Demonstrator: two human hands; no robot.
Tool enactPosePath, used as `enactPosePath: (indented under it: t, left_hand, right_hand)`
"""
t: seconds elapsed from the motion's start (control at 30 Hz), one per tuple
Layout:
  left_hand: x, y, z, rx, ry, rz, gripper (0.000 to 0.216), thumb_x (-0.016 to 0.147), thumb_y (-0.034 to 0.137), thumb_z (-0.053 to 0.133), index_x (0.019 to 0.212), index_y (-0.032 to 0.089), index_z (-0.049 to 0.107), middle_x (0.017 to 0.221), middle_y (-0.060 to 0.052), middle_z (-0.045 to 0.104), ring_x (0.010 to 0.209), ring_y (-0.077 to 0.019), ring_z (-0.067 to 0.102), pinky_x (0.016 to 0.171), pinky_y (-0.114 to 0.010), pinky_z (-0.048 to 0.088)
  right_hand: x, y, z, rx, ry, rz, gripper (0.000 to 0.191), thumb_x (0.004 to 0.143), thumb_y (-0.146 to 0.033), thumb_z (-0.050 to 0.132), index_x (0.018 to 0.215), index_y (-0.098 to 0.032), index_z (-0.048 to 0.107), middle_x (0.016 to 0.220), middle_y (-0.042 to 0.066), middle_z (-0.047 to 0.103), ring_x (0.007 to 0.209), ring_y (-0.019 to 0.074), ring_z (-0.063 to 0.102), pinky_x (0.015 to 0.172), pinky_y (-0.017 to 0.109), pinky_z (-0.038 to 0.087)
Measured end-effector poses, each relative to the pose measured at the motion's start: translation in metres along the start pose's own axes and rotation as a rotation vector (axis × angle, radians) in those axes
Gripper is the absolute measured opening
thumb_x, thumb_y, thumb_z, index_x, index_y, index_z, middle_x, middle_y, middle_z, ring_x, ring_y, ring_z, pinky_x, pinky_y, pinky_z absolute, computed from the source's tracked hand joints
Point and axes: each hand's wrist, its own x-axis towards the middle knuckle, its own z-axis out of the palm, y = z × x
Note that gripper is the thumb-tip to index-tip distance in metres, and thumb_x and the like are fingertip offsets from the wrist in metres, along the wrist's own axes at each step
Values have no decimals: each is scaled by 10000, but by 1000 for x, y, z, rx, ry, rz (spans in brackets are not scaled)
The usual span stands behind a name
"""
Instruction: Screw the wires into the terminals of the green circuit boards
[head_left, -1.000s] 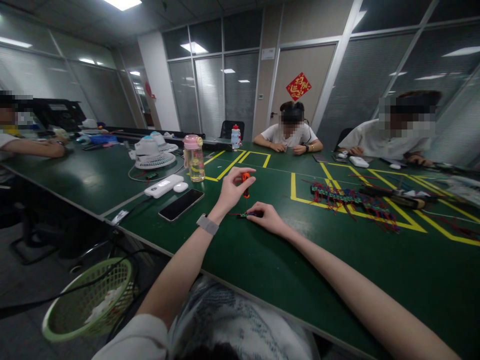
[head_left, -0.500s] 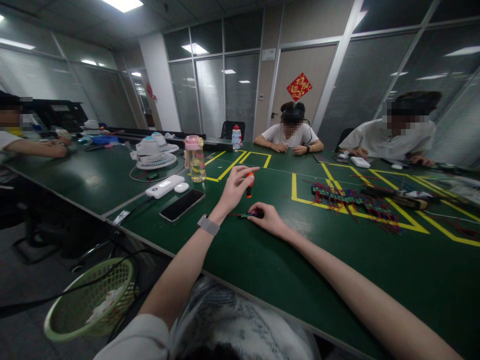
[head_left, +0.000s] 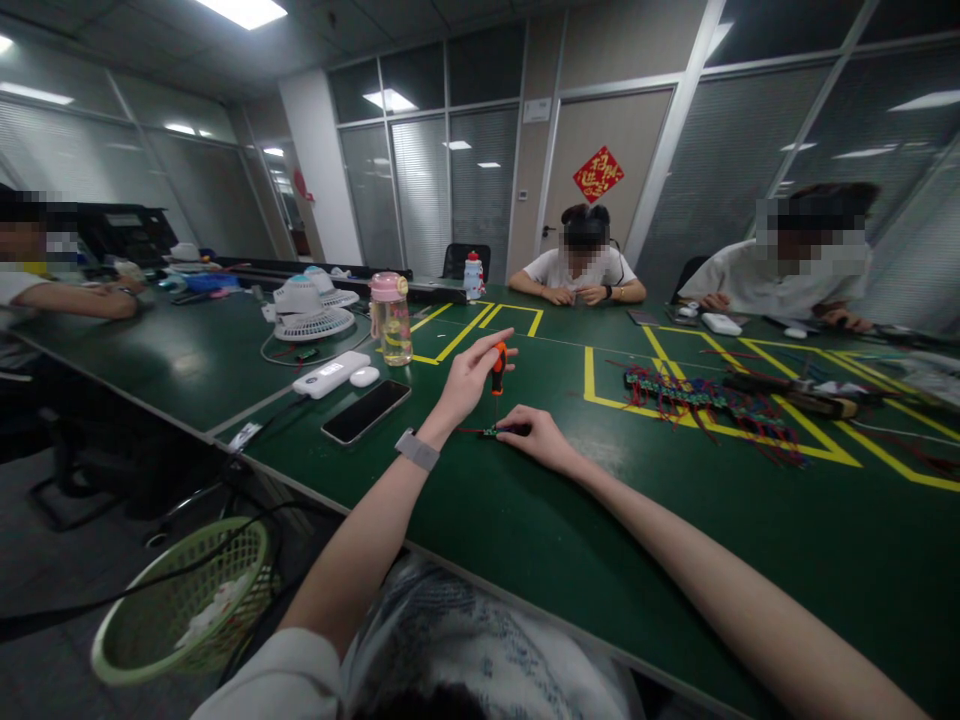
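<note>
My left hand (head_left: 466, 378) has an upright screwdriver (head_left: 498, 372) between thumb and fingers, its handle orange and black. The index finger stretches out past the handle. The thin shaft points down to a small green circuit board (head_left: 489, 433) on the table, though contact at the tip is too small to make out. A red wire (head_left: 469, 431) runs from the board's left side. Low on the table, my right hand (head_left: 534, 437) pinches the board's right end, and its fingers hide part of it.
Left of my hands are a phone (head_left: 366, 411), a white power strip (head_left: 331, 374), a drink bottle (head_left: 391, 322) and a fan (head_left: 311, 308). Several wired circuit boards (head_left: 694, 396) lie on the right. A green basket (head_left: 255, 545) stands below the table's edge. Other people sit around the table.
My left hand's fingers have shifted around the screwdriver, and more of its orange handle shows. My right hand stays in place on the circuit board.
</note>
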Motion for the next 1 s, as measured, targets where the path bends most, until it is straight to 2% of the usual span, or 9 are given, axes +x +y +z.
enactPosePath:
  t: [0.07, 0.2, 0.33, 0.4, 0.5, 0.6, 0.7, 0.8, 1.0]
  left_hand:
    - [0, 0, 1, -47, -18, -31, 376, 856, 359, 526, 1200, 219, 584, 1123, -74, 627, 899, -166, 635, 781, -324, 532]
    - [-1, 1, 0, 92, 66, 15, 304, 760, 339, 661, 1025, 190, 666, 989, -51, 672, 821, -142, 624, 757, -277, 513]
    - [0, -2, 0, -24, 32, 7, 307, 846, 358, 545, 1081, 189, 646, 1077, -79, 661, 943, -179, 627, 823, -316, 507]
    - [0, -3, 1, -87, 18, -20, 333, 855, 366, 526, 1116, 185, 627, 1075, -89, 660, 908, -181, 640, 798, -332, 525]
    - [0, -3, 1, 20, 119, -7, 297, 805, 357, 600, 1043, 186, 655, 949, -59, 672, 789, -145, 636, 725, -294, 535]
    - [0, -3, 0, 170, 214, 50, 237, 792, 337, 620, 973, 198, 683, 991, -53, 652, 844, -145, 621, 735, -267, 522]
    - [1, -3, -1, 61, 130, 38, 274, 856, 329, 527, 1070, 216, 656, 1133, -69, 622, 961, -170, 620, 796, -296, 521]
    - [1, -4, 0, -54, 62, -13, 324, 856, 333, 528, 1146, 215, 611, 1100, -73, 644, 898, -168, 644, 760, -311, 539]
    - [0, -4, 1, 92, 202, 22, 227, 766, 347, 646, 923, 184, 666, 915, -39, 664, 801, -139, 628, 710, -264, 529]
  right_hand:
    - [0, -1, -1, 6, -11, -4, 141, 770, -214, 659, 888, -180, 727, 837, 43, 637, 747, 148, 585, 700, 288, 475]
    - [0, -2, -1, 2, -21, -3, 152, 778, -214, 655, 909, -189, 728, 844, 43, 633, 748, 148, 581, 706, 292, 472]
    - [0, -2, 0, -1, -18, 8, 143, 779, -216, 652, 893, -176, 729, 839, 46, 632, 744, 149, 576, 704, 291, 469]
    - [0, -2, 0, 7, -17, 16, 140, 776, -215, 652, 884, -171, 729, 834, 45, 631, 736, 146, 573, 696, 287, 468]
    - [0, -1, 1, 10, -19, 29, 143, 772, -218, 651, 884, -176, 730, 829, 41, 627, 720, 140, 569, 677, 278, 464]
    - [0, 0, 1, 8, -22, 28, 150, 774, -226, 648, 891, -179, 730, 829, 39, 623, 727, 143, 570, 676, 279, 462]
    - [1, 0, 1, 10, -19, 27, 146, 773, -224, 648, 885, -179, 731, 829, 41, 621, 732, 147, 572, 676, 280, 465]
    - [1, 0, 1, 5, -20, 20, 145, 773, -222, 648, 883, -181, 732, 825, 41, 622, 730, 148, 574, 674, 277, 466]
    - [1, 1, 2, 13, -22, 16, 148, 771, -222, 651, 888, -179, 731, 823, 40, 624, 729, 148, 574, 682, 281, 467]
